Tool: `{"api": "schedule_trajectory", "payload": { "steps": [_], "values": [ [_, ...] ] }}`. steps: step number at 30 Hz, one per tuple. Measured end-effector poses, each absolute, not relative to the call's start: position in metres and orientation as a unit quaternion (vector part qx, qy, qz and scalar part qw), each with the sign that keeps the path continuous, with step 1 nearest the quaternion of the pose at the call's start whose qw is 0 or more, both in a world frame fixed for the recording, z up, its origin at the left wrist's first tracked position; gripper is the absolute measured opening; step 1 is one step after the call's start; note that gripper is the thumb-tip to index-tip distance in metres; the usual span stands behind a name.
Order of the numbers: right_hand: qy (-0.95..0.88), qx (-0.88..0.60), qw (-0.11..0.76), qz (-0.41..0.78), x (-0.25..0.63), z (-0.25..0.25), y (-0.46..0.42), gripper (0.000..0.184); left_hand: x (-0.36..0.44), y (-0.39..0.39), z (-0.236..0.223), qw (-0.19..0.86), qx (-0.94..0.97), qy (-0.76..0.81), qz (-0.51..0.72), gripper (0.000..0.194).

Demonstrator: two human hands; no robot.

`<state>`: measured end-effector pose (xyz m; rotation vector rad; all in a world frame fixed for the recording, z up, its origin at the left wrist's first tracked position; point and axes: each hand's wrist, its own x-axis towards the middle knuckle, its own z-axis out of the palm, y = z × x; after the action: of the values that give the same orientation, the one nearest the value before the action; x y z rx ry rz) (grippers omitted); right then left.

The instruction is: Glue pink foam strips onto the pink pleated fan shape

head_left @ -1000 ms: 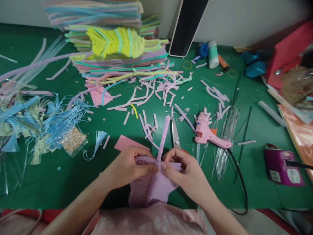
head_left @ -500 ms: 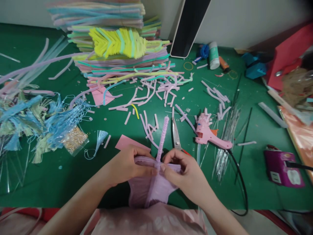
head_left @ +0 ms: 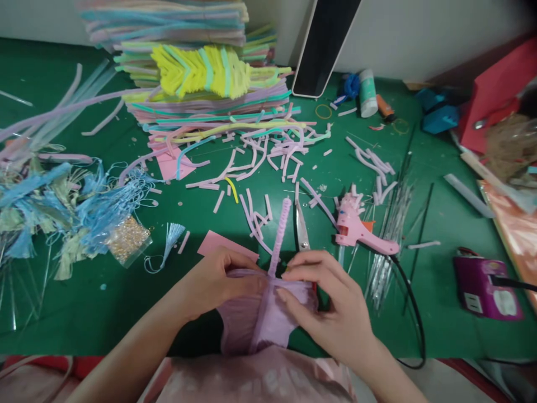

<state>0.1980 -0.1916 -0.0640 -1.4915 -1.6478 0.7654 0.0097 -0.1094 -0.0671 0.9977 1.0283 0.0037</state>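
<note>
A lilac piece (head_left: 272,319) of pipe cleaner and sheer, pleated-looking material lies in front of me, its lower end near my shirt. From its top edge a thin stem (head_left: 280,238) wrapped in lilac pipe cleaner points away from me. My left hand (head_left: 220,285) pinches the piece left of the stem, thumb in front and fingers behind, partly hidden. On the other side, my right hand (head_left: 325,291) has its thumb and fingers apart around the top edge, close to the stem's base. Scissors (head_left: 301,226) lie just beyond it, handles mostly covered by the hand.
A pink glue gun (head_left: 356,224) with a black cord rests at right, beside silvery wires (head_left: 388,252) and a purple box (head_left: 486,285). Pipe-cleaner bundles (head_left: 201,73) are stacked at the back. Blue tassels (head_left: 100,196) and a bag of gold beads (head_left: 128,240) lie left.
My right hand has loosened its pinch at the stem's base, its thumb and fingers spreading apart and shifting slightly right. The left hand keeps its hold on the lilac piece.
</note>
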Motion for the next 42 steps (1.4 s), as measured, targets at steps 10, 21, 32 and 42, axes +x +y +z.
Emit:
{"api": "schedule_trajectory", "payload": {
  "steps": [10, 21, 32, 42],
  "values": [
    [-0.776, -0.521, 0.354, 0.044, 0.201, -0.07, -0.195, 0.025, 0.013, -0.107, -0.064, 0.73, 0.508, 0.457, 0.002, 0.018],
    [-0.727, -0.549, 0.358, 0.205, 0.202, -0.061, -0.187, 0.022, 0.016, -0.106, -0.06, 0.727, 0.518, 0.451, 0.006, 0.019],
    [-0.649, -0.586, 0.368, 0.317, 0.203, -0.071, -0.193, 0.024, 0.011, -0.109, -0.067, 0.685, 0.544, 0.479, 0.074, 0.023],
    [-0.469, -0.666, 0.369, 0.447, 0.188, -0.075, -0.189, 0.017, 0.015, -0.113, -0.068, 0.595, 0.562, 0.559, 0.133, 0.035]
  ]
}}
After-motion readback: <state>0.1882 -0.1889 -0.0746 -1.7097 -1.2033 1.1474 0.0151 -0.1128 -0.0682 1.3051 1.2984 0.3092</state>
